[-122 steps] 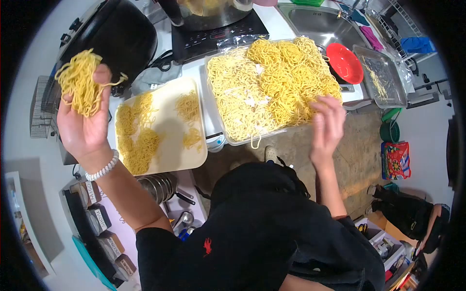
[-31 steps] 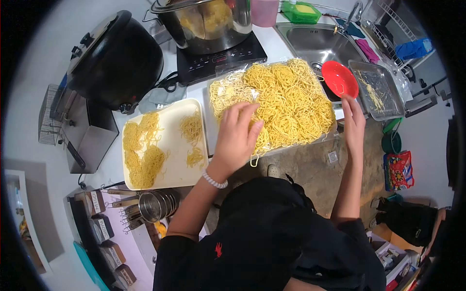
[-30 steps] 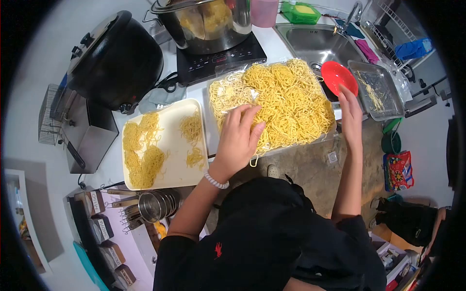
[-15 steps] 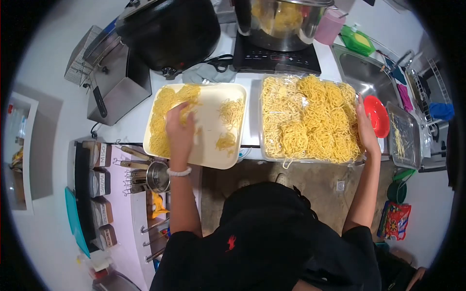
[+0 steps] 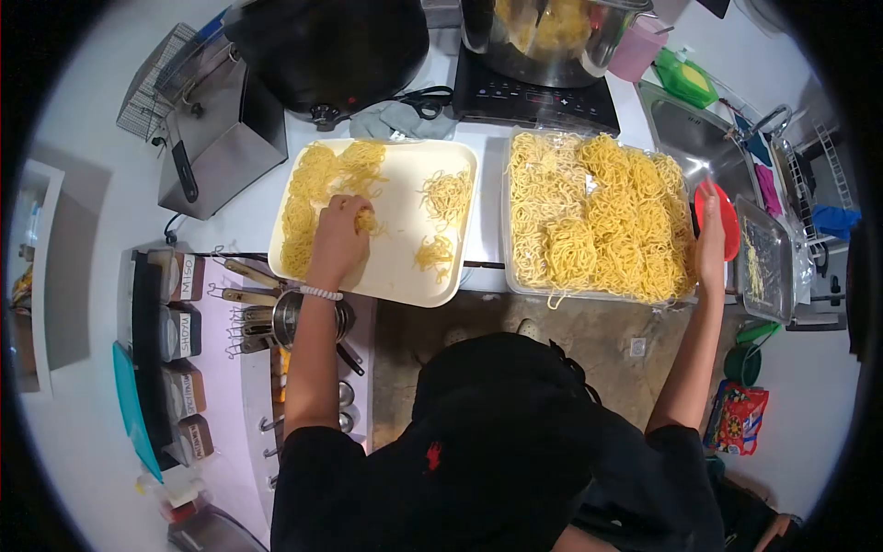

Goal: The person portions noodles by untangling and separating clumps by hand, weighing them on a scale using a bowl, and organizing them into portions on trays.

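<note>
I have the left hand (image 5: 338,241) with its fingers curled around a noodle clump (image 5: 366,221), left of the middle of the cream tray (image 5: 395,198). Lifting fast could drag strands from neighbouring piles, I judge, since they look tangled. More noodles line that tray's left side; two thin heaps lie on its right. Farther right, the clear tub (image 5: 508,248) is heaped with noodles, and a loose strand (image 5: 555,300) droops over its near edge, where a snag might pull others out. The right hand (image 5: 710,244) is flat, fingers extended, along the tub's right side; I can't tell whether it touches. A careless push could knock the red bowl (image 5: 731,235) beside it. At far right, a shallow tray (image 5: 775,244) holds noodle scraps.
</note>
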`<state>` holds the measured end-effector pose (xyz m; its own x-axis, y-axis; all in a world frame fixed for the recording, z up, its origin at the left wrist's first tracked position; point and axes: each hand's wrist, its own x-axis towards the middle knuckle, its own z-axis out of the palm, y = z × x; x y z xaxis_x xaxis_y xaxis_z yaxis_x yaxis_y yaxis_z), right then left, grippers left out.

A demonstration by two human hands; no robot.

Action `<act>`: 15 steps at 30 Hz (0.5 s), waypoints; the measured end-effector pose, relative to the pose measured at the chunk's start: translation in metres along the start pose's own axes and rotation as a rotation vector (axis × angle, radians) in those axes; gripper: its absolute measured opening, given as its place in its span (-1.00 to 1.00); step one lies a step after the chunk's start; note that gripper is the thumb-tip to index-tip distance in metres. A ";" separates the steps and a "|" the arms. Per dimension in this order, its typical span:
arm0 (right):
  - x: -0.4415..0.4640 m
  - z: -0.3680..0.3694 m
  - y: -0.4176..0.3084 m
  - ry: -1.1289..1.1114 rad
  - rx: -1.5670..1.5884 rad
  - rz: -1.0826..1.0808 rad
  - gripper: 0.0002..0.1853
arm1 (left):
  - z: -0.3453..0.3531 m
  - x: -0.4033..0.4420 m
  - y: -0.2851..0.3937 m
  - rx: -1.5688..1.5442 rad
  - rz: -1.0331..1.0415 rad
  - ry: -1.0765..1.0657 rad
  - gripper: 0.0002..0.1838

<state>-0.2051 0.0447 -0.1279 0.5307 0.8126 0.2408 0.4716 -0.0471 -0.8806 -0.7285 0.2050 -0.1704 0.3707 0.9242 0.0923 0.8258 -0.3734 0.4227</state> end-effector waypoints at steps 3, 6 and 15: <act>-0.015 -0.005 -0.024 0.162 -0.161 -0.095 -0.34 | -0.013 0.007 0.005 -0.169 0.148 0.334 -0.63; -0.025 -0.009 -0.037 0.252 -0.202 -0.155 -0.41 | -0.039 0.019 0.015 -0.590 0.082 0.430 -0.72; -0.079 0.050 -0.106 -0.131 -0.220 -0.352 -0.62 | -0.125 0.051 0.082 -1.438 0.106 0.578 -0.59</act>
<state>-0.3320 0.0149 -0.0741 0.2235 0.8675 0.4444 0.7543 0.1348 -0.6425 -0.6952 0.2321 -0.0179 -0.0892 0.9300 0.3564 -0.4067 -0.3607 0.8393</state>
